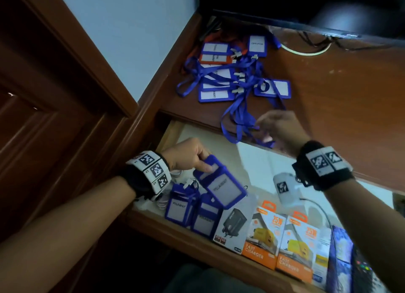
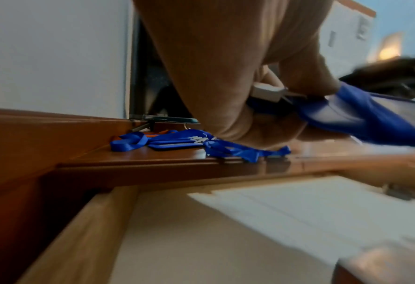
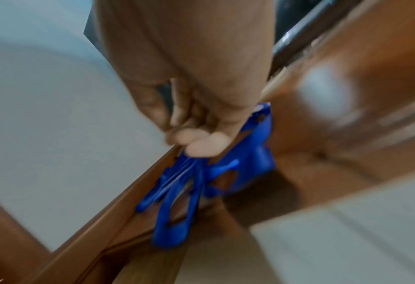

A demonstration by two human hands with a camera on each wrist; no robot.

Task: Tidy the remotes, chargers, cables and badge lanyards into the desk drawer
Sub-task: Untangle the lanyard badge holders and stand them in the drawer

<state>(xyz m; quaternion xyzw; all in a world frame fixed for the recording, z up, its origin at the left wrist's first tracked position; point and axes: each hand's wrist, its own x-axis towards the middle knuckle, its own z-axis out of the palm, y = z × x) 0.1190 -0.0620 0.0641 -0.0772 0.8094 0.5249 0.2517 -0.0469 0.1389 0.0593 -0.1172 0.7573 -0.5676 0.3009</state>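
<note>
The drawer (image 1: 173, 132) stands open below the bench (image 1: 328, 100) edge. The left hand (image 1: 188, 153) pinches a badge (image 1: 219, 183) by its top over the drawer, long axis slanting away from the hand. The right hand (image 1: 282, 128), nearer the bench, pinches the strap (image 1: 236, 122) draped over that edge.

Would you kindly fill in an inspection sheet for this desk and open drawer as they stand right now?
Surface: wooden desk top, open drawer below.
Job's things: pile of badge lanyards on desk; two badge holders and three charger boxes in drawer.
Clutter: nothing seen.
Hands: left hand pinches a blue badge holder over the drawer; right hand grips blue lanyard straps at the desk edge.
Cables: white cable near monitor.
Surroundings: wooden door, pale wall.
</note>
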